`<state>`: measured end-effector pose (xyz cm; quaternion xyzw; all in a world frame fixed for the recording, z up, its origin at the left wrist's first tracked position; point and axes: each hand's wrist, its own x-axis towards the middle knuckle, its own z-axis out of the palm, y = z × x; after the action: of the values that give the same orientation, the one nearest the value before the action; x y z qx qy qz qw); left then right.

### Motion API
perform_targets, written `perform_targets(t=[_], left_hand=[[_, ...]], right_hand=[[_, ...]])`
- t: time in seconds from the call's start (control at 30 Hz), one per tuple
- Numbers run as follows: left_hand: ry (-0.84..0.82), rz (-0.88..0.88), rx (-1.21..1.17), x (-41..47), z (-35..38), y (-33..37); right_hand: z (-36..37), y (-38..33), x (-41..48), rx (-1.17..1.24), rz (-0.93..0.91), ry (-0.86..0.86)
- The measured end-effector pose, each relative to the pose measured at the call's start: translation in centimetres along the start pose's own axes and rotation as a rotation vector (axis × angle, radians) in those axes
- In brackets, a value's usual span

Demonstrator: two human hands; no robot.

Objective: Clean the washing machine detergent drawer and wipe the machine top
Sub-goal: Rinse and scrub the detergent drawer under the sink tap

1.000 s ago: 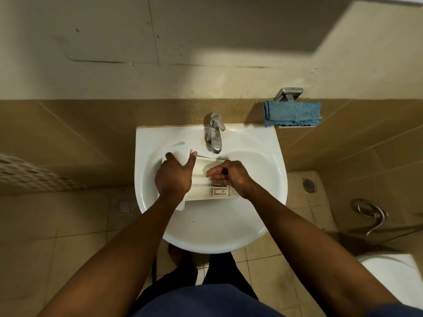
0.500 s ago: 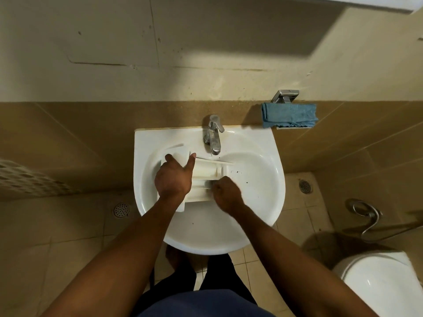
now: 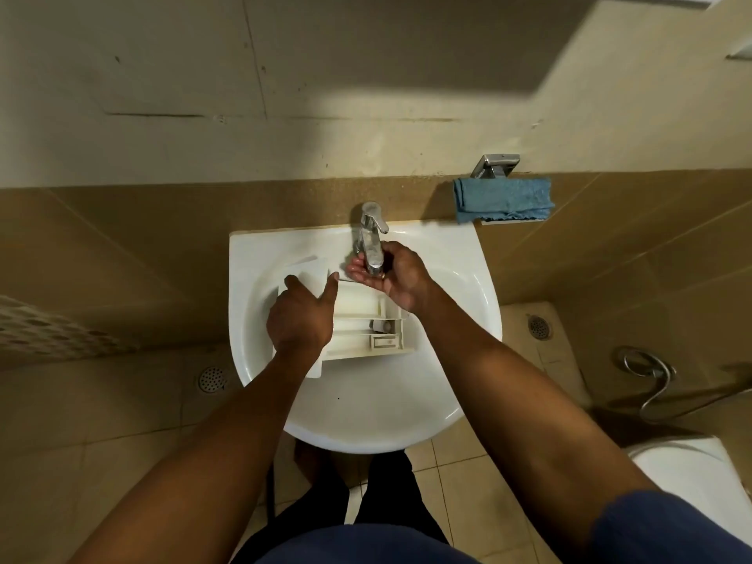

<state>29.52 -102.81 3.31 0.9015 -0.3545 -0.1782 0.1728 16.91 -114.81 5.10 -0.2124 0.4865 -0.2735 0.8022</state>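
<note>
The detergent drawer (image 3: 366,319) lies in the sink (image 3: 366,417), near of the tap (image 3: 369,234) at the sink's far rim. The left hand (image 3: 299,317) rests on the drawer's left end; the right hand (image 3: 396,274) is under the tap's spout. A cloth (image 3: 503,198) hangs on the wall, far right of the sink. A toilet (image 3: 691,466) sits near right.

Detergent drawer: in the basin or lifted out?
In the basin. The detergent drawer lies inside the sink, compartments facing up, left hand pressing its left end; right hand is under the tap.
</note>
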Motion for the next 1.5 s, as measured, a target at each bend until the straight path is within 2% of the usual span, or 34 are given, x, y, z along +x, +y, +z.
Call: perform_targets(t=[0.1, 0.23, 0.3, 0.37, 0.47, 0.53, 0.6, 0.67, 0.77, 0.83, 0.9, 1.0, 1.13, 1.27, 1.33, 1.4, 1.5], left_hand=[[0.0, -0.004, 0.001, 0.0, -0.1, 0.0], [-0.014, -0.021, -0.01, 0.0, -0.1, 0.2], [-0.013, -0.024, -0.02, 0.0, -0.1, 0.1], [-0.011, -0.025, -0.022, 0.0, -0.1, 0.1], [-0.003, -0.013, 0.0, 0.0, -0.2, 0.2], [-0.008, -0.005, 0.007, -0.1, -0.3, 0.2], [-0.008, 0.0, -0.001, -0.3, -0.3, 0.3], [0.0, -0.001, -0.003, -0.5, -0.2, 0.2], [-0.021, -0.01, -0.009, -0.4, -0.2, 0.3], [-0.029, -0.01, -0.003, -0.4, -0.3, 0.3], [-0.038, -0.004, 0.005, -0.4, -0.3, 0.3], [-0.033, 0.003, 0.015, -0.4, -0.2, 0.2], [-0.026, 0.011, 0.022, -0.5, -0.3, 0.4], [-0.005, 0.028, 0.027, -0.6, -0.2, 0.3], [0.015, 0.033, 0.033, -0.5, -0.1, 0.3], [0.016, 0.03, 0.031, -0.3, 0.1, 0.1], [-0.004, 0.013, 0.028, -0.2, 0.1, 0.0]], right_hand=[[0.2, 0.6, -0.2, 0.029, 0.077, -0.041], [-1.4, 3.4, -1.5, -0.41, 0.043, 0.096], [-2.3, 6.4, -2.5, -0.552, 0.019, 0.046], [-3.7, 9.1, -3.5, -0.73, -0.142, -0.035], [-6.0, 11.1, -4.4, -1.274, -0.401, -0.174], [-7.2, 11.0, -4.5, -1.71, -0.451, -0.154], [-7.4, 10.3, -4.4, -1.918, -0.459, -0.098], [-6.3, 9.3, -4.1, -1.842, -0.452, -0.039], [-4.4, 8.1, -2.8, -1.465, -0.589, 0.195], [-3.8, 8.1, -1.8, -1.366, -0.608, 0.274], [-3.5, 8.5, -0.6, -1.424, -0.524, 0.222], [-3.4, 9.4, 0.6, -1.559, -0.264, 0.163], [-4.1, 7.9, 0.9, -1.779, -0.162, 0.087], [-5.2, 4.8, 1.7, -1.63, -0.267, 0.184], [-5.3, 4.6, 1.8, -1.607, -0.251, 0.237], [-6.2, 5.0, 1.8, -1.558, -0.282, 0.366], [-8.5, 5.4, 2.1, -1.26, -0.31, 0.543]])
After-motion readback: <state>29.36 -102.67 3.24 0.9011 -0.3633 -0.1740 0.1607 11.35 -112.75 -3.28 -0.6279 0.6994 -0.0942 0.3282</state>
